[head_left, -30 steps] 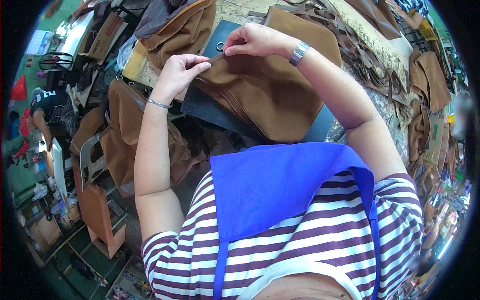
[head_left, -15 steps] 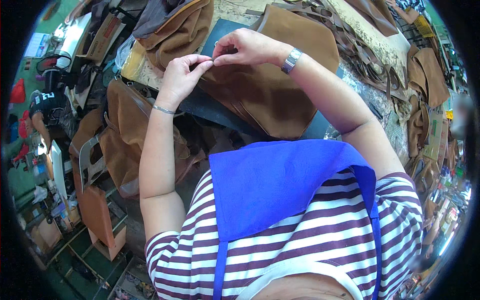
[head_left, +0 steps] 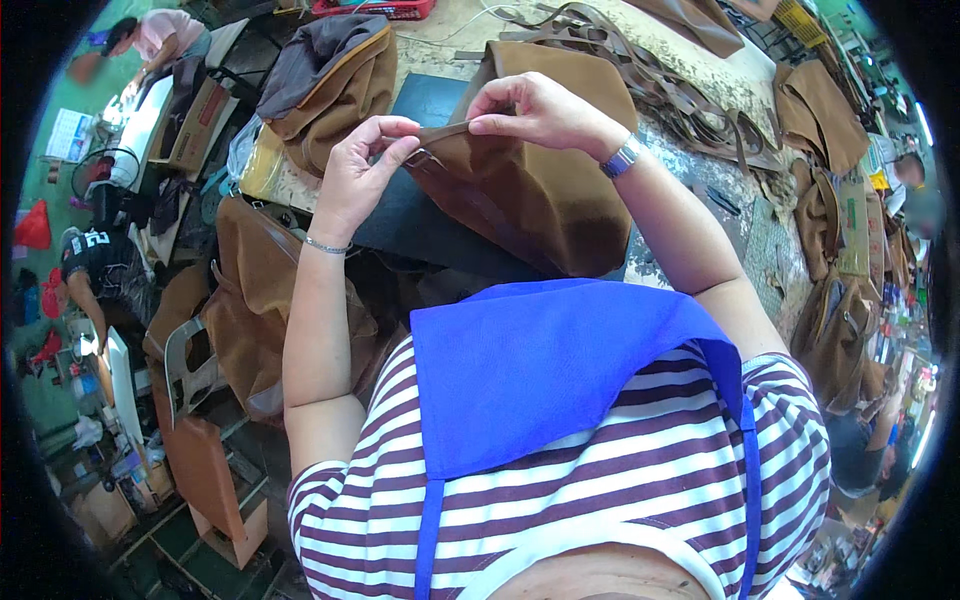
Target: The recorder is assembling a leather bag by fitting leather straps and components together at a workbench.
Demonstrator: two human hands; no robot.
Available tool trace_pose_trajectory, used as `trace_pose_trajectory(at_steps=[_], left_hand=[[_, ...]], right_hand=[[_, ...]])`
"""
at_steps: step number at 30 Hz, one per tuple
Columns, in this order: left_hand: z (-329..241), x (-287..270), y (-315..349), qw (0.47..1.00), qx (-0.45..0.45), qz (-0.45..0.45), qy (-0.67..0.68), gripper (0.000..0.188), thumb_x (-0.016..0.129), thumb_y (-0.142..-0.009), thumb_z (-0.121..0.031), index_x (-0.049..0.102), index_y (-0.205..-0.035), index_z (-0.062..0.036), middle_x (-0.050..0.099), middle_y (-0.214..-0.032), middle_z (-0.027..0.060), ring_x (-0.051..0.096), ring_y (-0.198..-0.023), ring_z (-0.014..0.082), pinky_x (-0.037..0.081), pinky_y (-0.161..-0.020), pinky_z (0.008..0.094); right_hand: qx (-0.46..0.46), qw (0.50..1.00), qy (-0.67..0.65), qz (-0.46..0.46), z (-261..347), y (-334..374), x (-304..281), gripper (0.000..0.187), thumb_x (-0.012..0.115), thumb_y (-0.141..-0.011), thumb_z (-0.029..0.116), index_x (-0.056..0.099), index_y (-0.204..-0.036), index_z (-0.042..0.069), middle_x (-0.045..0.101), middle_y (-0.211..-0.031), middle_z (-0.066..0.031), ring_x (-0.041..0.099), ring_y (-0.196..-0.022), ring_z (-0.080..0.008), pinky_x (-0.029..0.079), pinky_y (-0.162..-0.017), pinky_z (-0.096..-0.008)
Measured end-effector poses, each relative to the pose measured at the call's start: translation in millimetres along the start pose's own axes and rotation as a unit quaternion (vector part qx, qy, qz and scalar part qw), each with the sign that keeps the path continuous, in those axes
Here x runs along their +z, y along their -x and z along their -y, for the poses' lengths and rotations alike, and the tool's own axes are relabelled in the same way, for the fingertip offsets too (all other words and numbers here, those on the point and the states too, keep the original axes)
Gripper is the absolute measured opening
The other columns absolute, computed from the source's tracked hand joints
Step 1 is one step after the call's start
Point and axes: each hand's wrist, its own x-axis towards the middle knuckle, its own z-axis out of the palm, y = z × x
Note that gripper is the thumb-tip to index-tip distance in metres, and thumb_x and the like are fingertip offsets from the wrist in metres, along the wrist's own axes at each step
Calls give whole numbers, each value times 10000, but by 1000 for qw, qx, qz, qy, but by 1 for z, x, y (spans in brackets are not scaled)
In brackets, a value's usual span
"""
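Observation:
Between my hands a short brown strap (head_left: 443, 132) is stretched out, one end pinched by each. My left hand (head_left: 358, 172) grips its left end with thumb and bent fingers. The other end sits between the thumb and fingers of my right hand (head_left: 552, 118). Beneath them a large brown bag (head_left: 575, 190) lies on the table, its left side partly hidden by my hands. A small metal piece (head_left: 425, 157) shows just under the strap; whether it is joined to the strap I cannot tell. Under the bag is a dark flat board (head_left: 450, 235).
Another brown bag (head_left: 335, 95) with a dark lining stands at the far left of the table. Several loose straps (head_left: 650, 75) lie at the far right. Nearer left, a brown bag (head_left: 250, 290) rests by a chair (head_left: 187, 365). Other people (head_left: 165, 40) are farther off.
My hands, which were fingertip to fingertip, have drawn apart, and the strap now shows stretched between them. The bag appears slightly farther left and lower in the picture.

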Motion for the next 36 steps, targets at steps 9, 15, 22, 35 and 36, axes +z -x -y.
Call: trace_pose_trajectory(at_steps=[9,15,22,35,36], left_hand=[[-30,28,1,988,3,43,-145,177,691,-845,-97,699,-978,19,680,-880,38,603,-790,75,483,-729,213],[-43,44,5,988,3,51,-146,184,690,-842,-102,696,-977,22,681,-825,32,594,-768,69,479,-709,221],[-46,60,4,977,59,64,-195,150,679,-847,-97,687,-933,25,684,-816,57,607,-764,81,486,-710,230],[-54,83,-5,974,62,99,-193,166,683,-848,-116,671,-935,26,685,-833,72,623,-760,97,495,-706,247],[-54,84,-8,974,69,102,-189,178,693,-840,-122,669,-947,19,682,-848,71,624,-771,104,493,-716,248]], right_hand=[[19,999,27,-33,8,31,-6,241,670,-862,285,690,-952,62,679,-826,-91,637,-782,-182,489,-742,-307],[-83,994,61,-41,15,40,-2,201,683,-860,229,676,-956,52,670,-838,-66,612,-805,-177,474,-781,-311],[-32,998,57,-16,22,54,-7,159,687,-852,195,669,-916,51,672,-852,-59,613,-791,-187,459,-798,-308],[-68,989,101,-86,24,80,-9,188,674,-855,241,668,-919,64,654,-831,-87,617,-791,-251,480,-728,-345],[-49,992,82,-76,24,81,-12,189,677,-854,238,667,-921,62,654,-834,-87,618,-789,-242,481,-729,-340]])
